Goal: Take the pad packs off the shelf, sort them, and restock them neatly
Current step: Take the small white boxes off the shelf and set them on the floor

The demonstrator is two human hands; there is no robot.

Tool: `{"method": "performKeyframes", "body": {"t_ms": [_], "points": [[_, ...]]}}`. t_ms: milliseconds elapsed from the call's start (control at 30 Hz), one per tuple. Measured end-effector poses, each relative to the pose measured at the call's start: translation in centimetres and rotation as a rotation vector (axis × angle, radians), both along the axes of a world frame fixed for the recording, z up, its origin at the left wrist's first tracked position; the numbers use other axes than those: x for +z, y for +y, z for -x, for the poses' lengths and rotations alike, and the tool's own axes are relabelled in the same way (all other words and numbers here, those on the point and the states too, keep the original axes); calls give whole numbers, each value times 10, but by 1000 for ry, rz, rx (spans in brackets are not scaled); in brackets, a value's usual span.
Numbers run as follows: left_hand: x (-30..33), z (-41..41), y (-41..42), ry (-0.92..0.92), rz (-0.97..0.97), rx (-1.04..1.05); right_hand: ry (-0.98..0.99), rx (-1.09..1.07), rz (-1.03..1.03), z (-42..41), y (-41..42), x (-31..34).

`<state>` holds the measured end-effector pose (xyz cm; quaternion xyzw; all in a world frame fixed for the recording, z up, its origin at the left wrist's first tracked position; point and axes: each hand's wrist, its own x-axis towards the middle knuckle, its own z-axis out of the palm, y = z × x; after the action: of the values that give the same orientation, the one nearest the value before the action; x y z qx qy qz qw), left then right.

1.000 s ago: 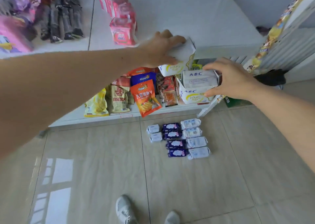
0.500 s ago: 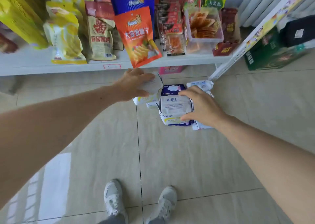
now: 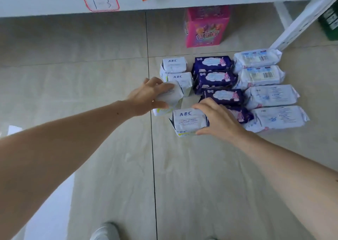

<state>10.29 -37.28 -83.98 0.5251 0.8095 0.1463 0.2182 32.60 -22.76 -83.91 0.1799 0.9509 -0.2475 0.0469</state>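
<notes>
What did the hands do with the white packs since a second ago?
Both hands carried their white ABC packs from up by the shelf down to the floor. The left hand still grips its pack; the right hand still holds its stack at the near end of the white column. The purple packs and the long pale packs stayed in their columns.

White ABC packs (image 3: 189, 120) carry blue lettering; beyond the fingers (image 3: 201, 106), dark purple packs (image 3: 214, 81) show pale cloud panels, beside white packs (image 3: 271, 96) printed blue. Pink box (image 3: 207, 26); beige floor (image 3: 109, 166).
</notes>
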Motion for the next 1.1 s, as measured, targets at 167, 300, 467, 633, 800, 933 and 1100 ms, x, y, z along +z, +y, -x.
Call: {"method": "performKeyframes", "body": {"t_ms": [167, 300, 467, 633, 800, 933, 1100], "points": [[-60, 2, 5, -9, -48, -58, 28, 81, -80, 1, 2, -49], [-84, 1, 12, -17, -57, -77, 3, 121, -159, -5, 1, -70], [-98, -9, 13, -35, 9, -120, -14, 98, -206, -12, -2, -82], [-97, -9, 14, -56, -74, -15, 115, 89, -280, -15, -6, -82], [-91, 7, 6, -57, -54, 83, 274, 139, -343, -16, -14, -90], [-86, 10, -1, -134, 38, 65, 257, 183, -386, -15, -22, -99], [-88, 0, 9, -283, 8, 116, 254, 173, -424, -8, -26, -102]]}}
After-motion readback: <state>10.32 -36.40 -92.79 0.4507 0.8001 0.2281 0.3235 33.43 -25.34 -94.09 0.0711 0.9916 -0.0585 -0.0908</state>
